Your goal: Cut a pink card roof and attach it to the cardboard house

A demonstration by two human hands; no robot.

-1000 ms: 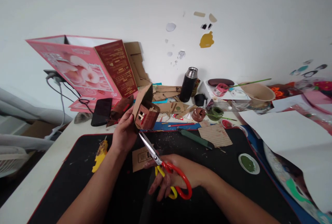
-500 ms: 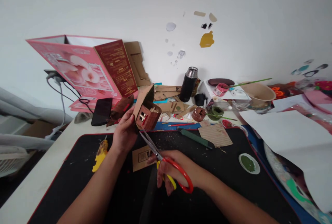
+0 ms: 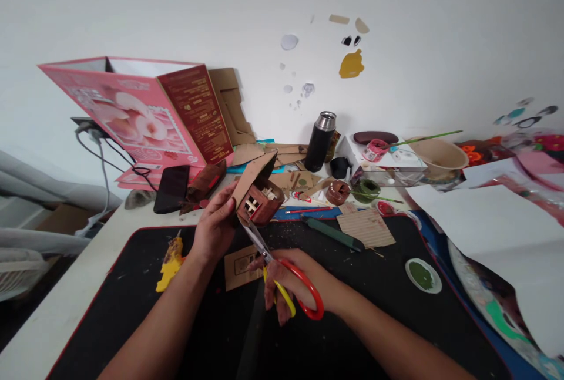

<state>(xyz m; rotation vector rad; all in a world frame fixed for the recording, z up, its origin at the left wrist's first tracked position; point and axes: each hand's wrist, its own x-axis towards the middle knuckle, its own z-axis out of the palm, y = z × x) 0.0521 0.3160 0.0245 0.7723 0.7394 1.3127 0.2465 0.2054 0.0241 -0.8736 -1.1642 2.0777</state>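
Observation:
A small cardboard house (image 3: 263, 205) with reddish-brown walls, a tan window frame and a raised tan roof flap is held up over the back of the black mat. My left hand (image 3: 217, 224) grips it from the left, fingers on the roof flap. My right hand (image 3: 293, 286) is closed round the handles of scissors (image 3: 263, 249), one red and one yellow. The blades point up and left, their tips at the lower edge of the house. Whether the tips touch it is hard to tell. A flat brown cardboard piece (image 3: 240, 268) lies on the mat below.
On the mat (image 3: 370, 321) lie a green cutter (image 3: 332, 233), corrugated cardboard (image 3: 366, 227), a yellow piece (image 3: 170, 265) and a dish of green paint (image 3: 423, 276). Behind stand a black flask (image 3: 320, 142), paint jars (image 3: 338, 191) and a pink box (image 3: 136, 115). A phone (image 3: 171, 189) lies left.
The house has tilted and shifted slightly right and down in my left hand. The scissors have moved slightly left, and their blades look closer together.

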